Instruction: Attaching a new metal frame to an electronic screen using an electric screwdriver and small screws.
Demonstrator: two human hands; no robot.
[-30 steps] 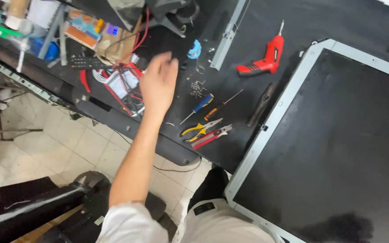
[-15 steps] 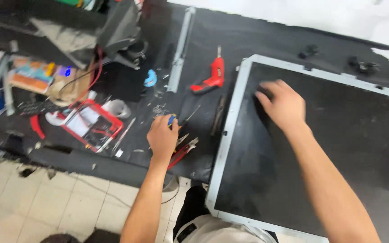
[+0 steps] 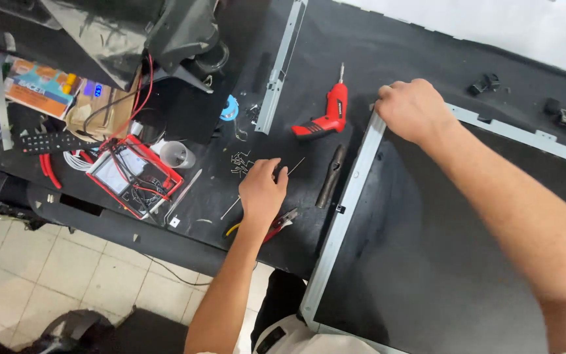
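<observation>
My left hand (image 3: 262,191) rests on the black bench with its fingers curled over a screwdriver (image 3: 295,164); only the thin shaft shows past the fingertips. Yellow- and red-handled pliers (image 3: 282,223) lie under the wrist. A small heap of screws (image 3: 240,164) sits just left of that hand. My right hand (image 3: 413,108) grips the top left corner of the silver frame (image 3: 348,196) of a large dark flat panel (image 3: 440,262), which covers the right half of the bench.
A red cordless screwdriver (image 3: 325,115) lies between the hands, a dark handled tool (image 3: 331,187) beside the frame. A long metal strip (image 3: 280,65) runs up the bench. At left are a red-edged device with wires (image 3: 135,177), a remote (image 3: 54,142) and boxes. Tiled floor lies below the front edge.
My left hand came right from the wired device to the hand tools and closed on a screwdriver. My right hand entered and moved up to the panel frame's top left corner.
</observation>
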